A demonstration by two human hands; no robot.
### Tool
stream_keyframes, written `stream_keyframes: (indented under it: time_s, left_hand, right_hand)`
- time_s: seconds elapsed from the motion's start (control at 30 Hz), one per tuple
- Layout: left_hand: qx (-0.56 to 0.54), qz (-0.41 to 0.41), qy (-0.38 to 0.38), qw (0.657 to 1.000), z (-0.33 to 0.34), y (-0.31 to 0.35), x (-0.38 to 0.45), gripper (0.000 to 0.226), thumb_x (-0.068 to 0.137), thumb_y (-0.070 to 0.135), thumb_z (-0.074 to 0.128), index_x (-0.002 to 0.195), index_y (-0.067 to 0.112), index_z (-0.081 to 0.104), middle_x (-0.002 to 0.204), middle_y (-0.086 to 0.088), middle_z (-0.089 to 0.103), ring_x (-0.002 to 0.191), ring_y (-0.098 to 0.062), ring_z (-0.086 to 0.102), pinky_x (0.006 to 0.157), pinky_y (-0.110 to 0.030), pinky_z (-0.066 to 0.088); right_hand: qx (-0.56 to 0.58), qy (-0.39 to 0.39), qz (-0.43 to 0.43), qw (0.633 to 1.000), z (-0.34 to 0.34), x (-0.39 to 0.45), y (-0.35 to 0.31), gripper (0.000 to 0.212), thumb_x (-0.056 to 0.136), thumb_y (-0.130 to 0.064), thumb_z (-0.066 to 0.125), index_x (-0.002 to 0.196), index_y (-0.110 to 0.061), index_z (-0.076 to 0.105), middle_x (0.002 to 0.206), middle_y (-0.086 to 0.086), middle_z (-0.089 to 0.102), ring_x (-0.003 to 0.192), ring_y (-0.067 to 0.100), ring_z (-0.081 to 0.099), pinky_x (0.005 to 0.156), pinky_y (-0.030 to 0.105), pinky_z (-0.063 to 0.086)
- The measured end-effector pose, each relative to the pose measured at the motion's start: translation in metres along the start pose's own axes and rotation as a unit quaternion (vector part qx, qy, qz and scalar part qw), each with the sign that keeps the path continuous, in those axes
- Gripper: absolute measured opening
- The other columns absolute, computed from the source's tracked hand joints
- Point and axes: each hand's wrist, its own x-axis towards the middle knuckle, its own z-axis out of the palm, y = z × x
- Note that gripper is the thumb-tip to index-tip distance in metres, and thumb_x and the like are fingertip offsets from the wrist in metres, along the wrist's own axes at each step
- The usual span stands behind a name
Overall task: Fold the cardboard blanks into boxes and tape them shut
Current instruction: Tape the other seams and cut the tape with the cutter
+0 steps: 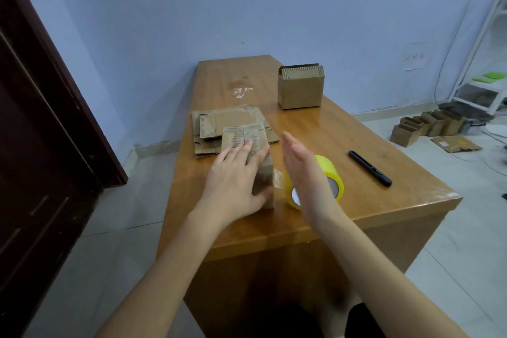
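**Box pinned, tape loose at the side**

Left hand draped over the box, fingers long and nearly straight across its top, thumb tucked low at the near corner; pressing rather than clutching. Right hand flat and edge-on, fingers together and straight, holding nothing, poised just right of the box and in front of the tape.

Box upright near the table edge, top flaps seemingly down under the palm. Clear strip of tape trailing from its right side toward the yellow roll, lying just beside. Behind the box, touching or nearly so, a flat stack of blanks. Farther back, an open carton packed with more blanks on edge. Black cutter well to the right. Folded boxes down on the floor.

Risks from here, as a guess:
- Strip sticking to itself or to the table before being smoothed down; cause, the loose end hanging free.
- Flaps springing up if left-hand pressure lifts early.
- Box sliding toward the near edge under a hard sideways swipe; light cardboard, smooth wood.
- Roll nudged off the table by the right wrist, being so close.
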Motion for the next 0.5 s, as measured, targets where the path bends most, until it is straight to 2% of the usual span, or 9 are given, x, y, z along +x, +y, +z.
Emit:
stream_keyframes:
  time_s: [0.07, 0.1, 0.17, 0.23, 0.27, 0.33, 0.43, 0.5]
  left_hand:
    - [0.004, -0.004, 0.022, 1.0, 0.003, -0.001, 0.0, 0.075, 0.086, 0.065, 0.026, 0.15, 0.028, 0.016, 0.156, -0.008, 0.022, 0.144, -0.02, 0.02, 0.116, -0.034, 0.01]
    - [0.003, -0.006, 0.026, 1.0, 0.003, -0.001, 0.0, 0.075, 0.084, 0.065, 0.02, 0.149, 0.028, 0.021, 0.154, -0.009, 0.027, 0.142, -0.021, 0.024, 0.115, -0.034, 0.013]
    - [0.0, -0.003, 0.025, 1.0, 0.004, -0.002, 0.0, 0.078, 0.08, 0.064, 0.015, 0.149, 0.028, 0.023, 0.153, -0.009, 0.03, 0.141, -0.021, 0.027, 0.115, -0.033, 0.013]
    - [-0.004, -0.002, 0.013, 1.0, 0.002, -0.002, -0.001, 0.083, 0.074, 0.063, 0.011, 0.15, 0.03, 0.017, 0.155, -0.007, 0.023, 0.143, -0.019, 0.021, 0.115, -0.031, 0.008]
    - [-0.007, -0.004, 0.01, 1.0, 0.001, -0.001, -0.001, 0.086, 0.071, 0.063, 0.01, 0.15, 0.031, 0.014, 0.157, -0.005, 0.02, 0.144, -0.018, 0.018, 0.115, -0.03, 0.005]
    - [-0.016, -0.013, 0.012, 1.0, 0.001, 0.0, 0.0, 0.087, 0.069, 0.066, 0.009, 0.15, 0.033, 0.013, 0.157, -0.003, 0.018, 0.145, -0.015, 0.015, 0.115, -0.029, 0.003]
    - [-0.05, -0.052, 0.025, 0.997, -0.001, 0.005, 0.0, 0.09, 0.067, 0.079, 0.012, 0.147, 0.037, 0.024, 0.155, 0.001, 0.024, 0.144, -0.011, 0.018, 0.115, -0.029, 0.006]
    - [-0.072, -0.086, 0.052, 0.992, 0.0, 0.011, 0.0, 0.091, 0.065, 0.083, 0.019, 0.141, 0.038, 0.038, 0.151, 0.002, 0.035, 0.141, -0.01, 0.026, 0.114, -0.029, 0.011]
  right_hand:
    - [-0.068, 0.059, -0.07, 0.993, -0.02, 0.004, -0.01, 0.039, 0.096, -0.028, 0.043, 0.135, -0.025, 0.047, 0.138, -0.014, 0.04, 0.127, -0.001, 0.036, 0.083, -0.002, 0.033]
    - [-0.107, 0.098, -0.095, 0.985, -0.038, 0.011, -0.011, 0.038, 0.094, -0.026, 0.044, 0.132, -0.025, 0.05, 0.142, -0.012, 0.04, 0.13, 0.001, 0.036, 0.091, 0.006, 0.033]
    - [-0.259, 0.164, -0.055, 0.95, -0.082, 0.03, -0.008, 0.037, 0.097, -0.022, 0.042, 0.133, -0.016, 0.048, 0.147, -0.001, 0.038, 0.135, 0.014, 0.035, 0.102, 0.024, 0.031]
    - [-0.475, 0.161, 0.059, 0.863, -0.125, 0.048, 0.011, 0.04, 0.098, -0.025, 0.039, 0.132, -0.004, 0.044, 0.144, 0.013, 0.038, 0.134, 0.029, 0.033, 0.104, 0.039, 0.031]
    - [-0.548, 0.144, 0.116, 0.816, -0.143, 0.052, 0.021, 0.041, 0.099, -0.027, 0.036, 0.129, -0.001, 0.044, 0.141, 0.019, 0.038, 0.133, 0.034, 0.031, 0.105, 0.043, 0.031]
    - [-0.612, 0.107, 0.176, 0.764, -0.163, 0.053, 0.036, 0.042, 0.101, -0.03, 0.032, 0.127, 0.0, 0.046, 0.134, 0.021, 0.045, 0.128, 0.037, 0.036, 0.104, 0.045, 0.035]
    - [-0.669, 0.089, 0.142, 0.724, -0.167, 0.047, 0.047, 0.039, 0.1, -0.036, 0.035, 0.121, -0.008, 0.051, 0.115, 0.012, 0.055, 0.105, 0.028, 0.052, 0.084, 0.037, 0.047]
    - [-0.704, 0.1, 0.114, 0.694, -0.165, 0.045, 0.048, 0.034, 0.1, -0.035, 0.039, 0.119, -0.01, 0.051, 0.113, 0.009, 0.056, 0.103, 0.025, 0.053, 0.078, 0.033, 0.047]
